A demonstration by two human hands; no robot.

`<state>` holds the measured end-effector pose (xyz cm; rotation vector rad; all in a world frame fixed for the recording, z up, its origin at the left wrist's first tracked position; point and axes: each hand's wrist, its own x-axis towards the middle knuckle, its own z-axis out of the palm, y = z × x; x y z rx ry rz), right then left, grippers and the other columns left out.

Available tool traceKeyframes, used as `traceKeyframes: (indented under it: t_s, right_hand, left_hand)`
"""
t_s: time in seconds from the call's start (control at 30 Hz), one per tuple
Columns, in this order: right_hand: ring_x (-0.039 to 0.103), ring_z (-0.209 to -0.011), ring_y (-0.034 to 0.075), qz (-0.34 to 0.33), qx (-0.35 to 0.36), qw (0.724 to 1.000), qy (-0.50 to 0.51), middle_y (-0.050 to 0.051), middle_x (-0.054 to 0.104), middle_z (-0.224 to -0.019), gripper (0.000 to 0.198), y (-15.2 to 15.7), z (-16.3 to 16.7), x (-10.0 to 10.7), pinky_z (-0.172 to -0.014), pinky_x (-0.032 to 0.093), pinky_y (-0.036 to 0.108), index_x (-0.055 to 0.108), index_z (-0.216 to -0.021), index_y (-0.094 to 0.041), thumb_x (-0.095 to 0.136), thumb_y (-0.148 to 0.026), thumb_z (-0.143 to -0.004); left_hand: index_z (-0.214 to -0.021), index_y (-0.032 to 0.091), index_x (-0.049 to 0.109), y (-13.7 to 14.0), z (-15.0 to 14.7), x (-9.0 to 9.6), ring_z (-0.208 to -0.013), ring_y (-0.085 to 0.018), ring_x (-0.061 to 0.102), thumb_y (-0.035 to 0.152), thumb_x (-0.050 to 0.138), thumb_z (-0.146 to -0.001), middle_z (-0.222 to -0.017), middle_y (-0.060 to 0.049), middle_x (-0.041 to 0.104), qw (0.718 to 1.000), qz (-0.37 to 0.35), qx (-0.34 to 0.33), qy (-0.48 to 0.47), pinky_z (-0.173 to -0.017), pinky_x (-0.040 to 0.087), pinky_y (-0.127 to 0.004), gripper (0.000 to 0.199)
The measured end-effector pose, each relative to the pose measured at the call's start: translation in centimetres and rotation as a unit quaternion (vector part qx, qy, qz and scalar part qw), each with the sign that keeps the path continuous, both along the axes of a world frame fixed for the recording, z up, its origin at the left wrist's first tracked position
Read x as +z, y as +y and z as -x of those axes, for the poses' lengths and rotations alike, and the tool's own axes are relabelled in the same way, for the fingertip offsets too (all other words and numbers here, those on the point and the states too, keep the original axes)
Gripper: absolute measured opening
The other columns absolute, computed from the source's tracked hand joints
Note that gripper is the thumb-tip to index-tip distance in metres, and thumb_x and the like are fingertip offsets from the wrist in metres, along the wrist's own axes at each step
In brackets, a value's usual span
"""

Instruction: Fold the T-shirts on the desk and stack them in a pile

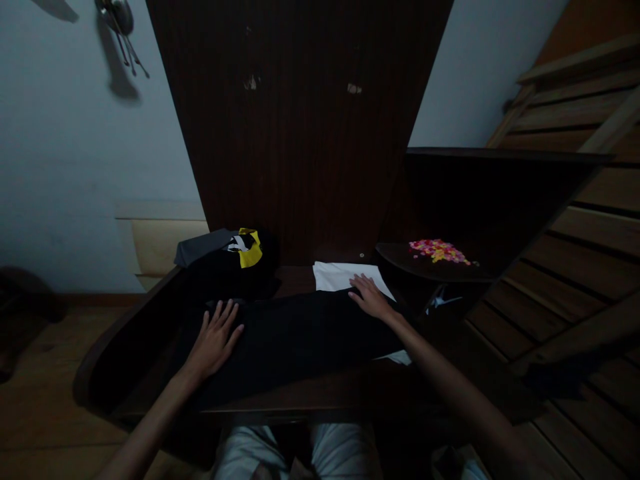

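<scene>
A long piece of black cloth, likely a garment though its kind is hard to make out in the dim light, lies spread across the dark wooden desk. Flat on its left end rests my left hand, palm down with fingers spread. My right hand lies open at the far right edge of the cloth, its fingertips over a folded white cloth. Part of that white cloth is under the black one. A pale edge shows beneath the black cloth near my right forearm.
Behind my left hand sits a dark clothes pile with a grey piece and a yellow patch. Colourful small pieces lie on a corner shelf at right. A tall dark panel rises behind; wooden slats stand at far right.
</scene>
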<state>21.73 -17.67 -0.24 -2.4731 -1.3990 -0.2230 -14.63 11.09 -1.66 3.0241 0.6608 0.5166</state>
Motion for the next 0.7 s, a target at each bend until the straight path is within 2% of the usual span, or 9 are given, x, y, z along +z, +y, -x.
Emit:
traceKeyframes:
  t_s: [0.07, 0.2, 0.4, 0.5, 0.57, 0.7]
  right_hand:
    - [0.021, -0.147, 0.027, -0.002, 0.029, 0.999, 0.022, 0.014, 0.034, -0.155, 0.059, 1.0, 1.7, -0.4, -0.117, 0.018, 0.051, 0.044, -0.144, -0.015, 0.032, -0.05, -0.098]
    - [0.015, -0.148, 0.024, 0.058, 0.053, 0.994, 0.071, 0.01, 0.026, -0.158, 0.067, 2.0, 3.5, -0.9, -0.119, 0.015, 0.048, 0.033, -0.151, -0.017, 0.018, -0.057, -0.099]
    - [0.01, -0.148, 0.03, 0.112, -0.038, 0.992, 0.042, 0.011, 0.024, -0.159, 0.063, 0.9, 1.7, -0.9, -0.118, 0.012, 0.054, 0.033, -0.151, -0.016, 0.021, -0.051, -0.099]
    - [0.008, -0.148, 0.034, 0.091, -0.072, 0.993, 0.018, 0.015, 0.023, -0.158, 0.059, 1.5, 2.2, -0.7, -0.116, 0.013, 0.059, 0.036, -0.149, -0.012, 0.026, -0.042, -0.099]
    - [0.006, -0.148, 0.034, 0.054, -0.053, 0.997, -0.003, 0.017, 0.021, -0.158, 0.056, 2.4, 3.6, -0.3, -0.116, 0.012, 0.06, 0.037, -0.148, -0.01, 0.029, -0.037, -0.099]
    - [0.008, -0.148, 0.03, 0.005, 0.065, 0.998, 0.016, 0.014, 0.024, -0.158, 0.054, 4.4, 8.3, 1.0, -0.118, 0.017, 0.054, 0.038, -0.148, -0.012, 0.032, -0.035, -0.099]
  left_hand:
    - [-0.15, 0.019, 0.033, -1.0, -0.3, 0.0, -0.146, -0.031, 0.022, 0.049, 0.03, -0.097, -0.155, -0.012, 0.032, 0.999, 0.028, -0.029, 0.021, -0.112, 0.026, -0.06, 0.061]
    - [-0.149, 0.025, 0.035, -1.8, -0.4, 0.6, -0.145, -0.031, 0.023, 0.056, 0.035, -0.094, -0.156, -0.01, 0.03, 0.993, 0.074, -0.036, 0.08, -0.114, 0.021, -0.059, 0.063]
    - [-0.147, 0.025, 0.038, -0.6, 1.3, 1.4, -0.145, -0.032, 0.023, 0.052, 0.038, -0.094, -0.155, -0.011, 0.031, 0.995, 0.055, 0.012, 0.086, -0.113, 0.019, -0.062, 0.061]
    - [-0.146, 0.02, 0.042, -1.7, 0.9, 1.3, -0.145, -0.034, 0.022, 0.045, 0.034, -0.096, -0.154, -0.014, 0.035, 0.996, 0.042, 0.022, 0.071, -0.112, 0.02, -0.065, 0.056]
    - [-0.147, 0.019, 0.039, -3.2, 0.2, 1.1, -0.146, -0.032, 0.021, 0.043, 0.03, -0.098, -0.155, -0.013, 0.033, 0.997, 0.047, -0.017, 0.06, -0.112, 0.022, -0.062, 0.056]
    - [-0.151, 0.023, 0.031, -6.1, -0.9, 0.7, -0.146, -0.031, 0.022, 0.054, 0.033, -0.096, -0.156, -0.011, 0.032, 0.988, 0.073, -0.111, 0.076, -0.113, 0.023, -0.058, 0.063]
